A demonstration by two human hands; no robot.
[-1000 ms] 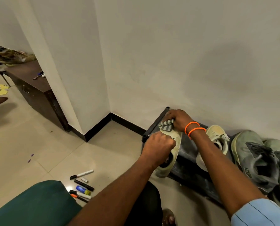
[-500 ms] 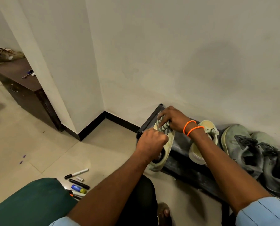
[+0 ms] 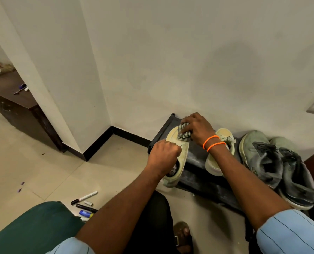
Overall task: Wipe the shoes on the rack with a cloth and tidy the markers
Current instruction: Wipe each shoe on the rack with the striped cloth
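- Head view, right of centre: the right hand (image 3: pixel 198 128), with two orange bands (image 3: pixel 213 143) on its wrist, has its fingers curled round a bunched striped cloth (image 3: pixel 183 132) and presses it on the toe of a pale yellow shoe (image 3: pixel 176 142).
- Just below and left of that, the left hand (image 3: pixel 163 154) is closed in a fist round the middle of the same shoe, gripping it by the opening; the shoe's heel sticks out below the wrist, past the front edge of the black rack (image 3: pixel 194 171).
- The rack stands against the white wall (image 3: pixel 189 61) in the lower right of the frame, its left end near the wall's corner.
- On the rack, right of the held shoe, a second pale yellow shoe (image 3: pixel 216 162) lies partly behind the right forearm.
- Further right sit two grey-green sneakers (image 3: pixel 266 162) with dark laces, side by side and touching.
- Lower left of the frame, on the tiled floor (image 3: pixel 33 171): a cluster of markers (image 3: pixel 84 204), one white with a black cap, one black, one blue and yellow, lying close together beside a green cushion (image 3: pixel 33 230).
- Upper left: a dark wooden cabinet (image 3: pixel 20 110) beyond the wall's edge, with small pens on top.
- Bottom edge: light blue striped sleeves (image 3: pixel 289 233) and a sandalled foot (image 3: pixel 183 235).
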